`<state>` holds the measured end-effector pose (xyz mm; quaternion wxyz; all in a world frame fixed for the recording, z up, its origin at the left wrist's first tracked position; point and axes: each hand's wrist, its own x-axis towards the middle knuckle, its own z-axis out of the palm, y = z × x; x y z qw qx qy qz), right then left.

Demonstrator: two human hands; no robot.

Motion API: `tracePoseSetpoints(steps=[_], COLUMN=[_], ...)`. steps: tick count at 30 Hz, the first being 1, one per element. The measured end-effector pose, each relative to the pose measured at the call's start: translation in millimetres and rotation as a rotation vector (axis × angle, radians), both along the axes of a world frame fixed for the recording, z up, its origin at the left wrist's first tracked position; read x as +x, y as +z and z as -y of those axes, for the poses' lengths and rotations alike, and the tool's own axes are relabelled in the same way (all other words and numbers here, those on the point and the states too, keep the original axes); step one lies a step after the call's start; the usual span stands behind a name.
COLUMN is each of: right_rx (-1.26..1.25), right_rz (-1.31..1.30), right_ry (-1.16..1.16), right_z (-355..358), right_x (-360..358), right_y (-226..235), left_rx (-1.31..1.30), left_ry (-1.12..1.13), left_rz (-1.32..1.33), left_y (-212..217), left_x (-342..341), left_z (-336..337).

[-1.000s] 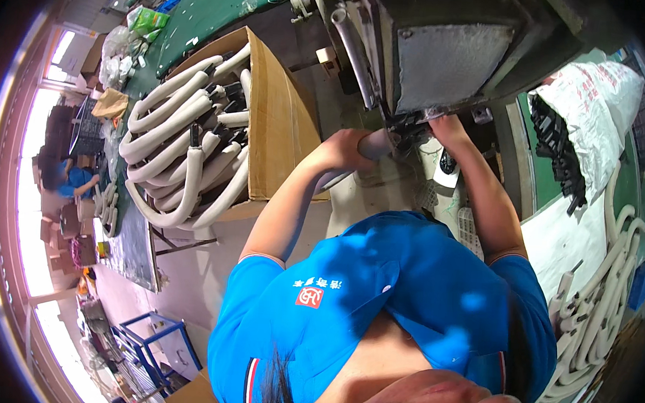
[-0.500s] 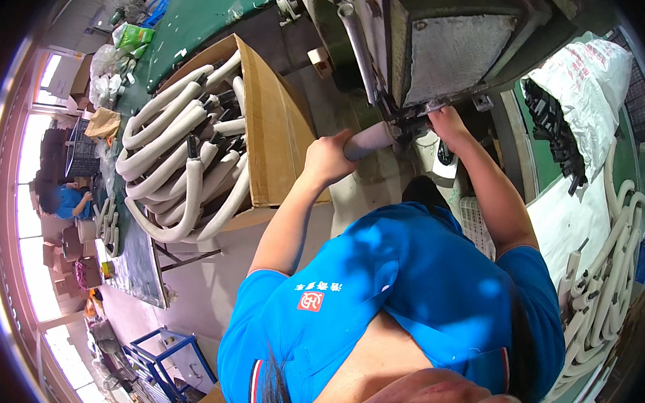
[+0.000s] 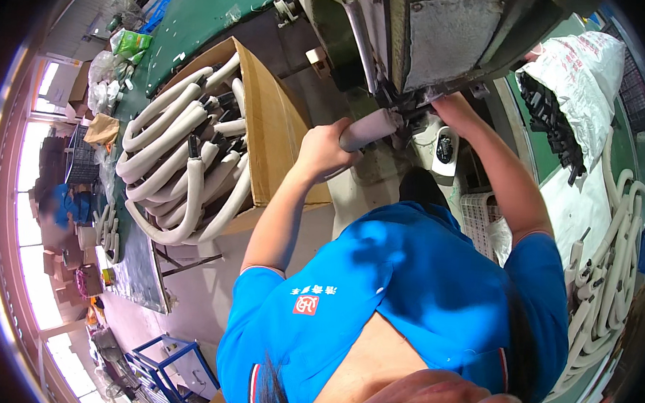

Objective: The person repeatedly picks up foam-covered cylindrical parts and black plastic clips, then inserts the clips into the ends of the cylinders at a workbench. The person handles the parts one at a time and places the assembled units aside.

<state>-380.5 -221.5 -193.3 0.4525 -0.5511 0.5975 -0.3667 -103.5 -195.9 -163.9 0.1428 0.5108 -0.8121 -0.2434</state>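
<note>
Left hand [image 3: 323, 150] is wrapped round the grey tube [image 3: 370, 129] — more exposed than a second ago, seemingly steadied at the machine [image 3: 453, 42] — while the right hand's [image 3: 450, 107] grip cannot be told.

Matt, foam-like tube [image 3: 370, 129], scuffed metal machine [image 3: 451, 44], matt cardboard box [image 3: 275, 130], crinkled plastic-looking sack [image 3: 588, 77]

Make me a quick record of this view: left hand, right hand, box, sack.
Left hand: wrapped around a thick grey tube, one end by the machine
Right hand: at the machine's lower edge, grip unclear
Cardboard box: on the left, holding many bent tubes
White sack: on the right, black pieces beside it
</note>
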Motion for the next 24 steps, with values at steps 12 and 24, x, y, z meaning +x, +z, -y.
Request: tracePoseSetpoints(steps=[12,24], right_rx=[0.082,0.154], right_rz=[-0.049,-0.055], right_ry=[0.468,0.321], right_z=[-137,-41], right_x=[29,13], right_y=[18,-76], left_rx=[0.108,0.396], left_ry=[-0.247,0.204], left_rz=[0.056,0.172], left_y=[-11,12], left_x=[24,-36], left_z=[-109,-112])
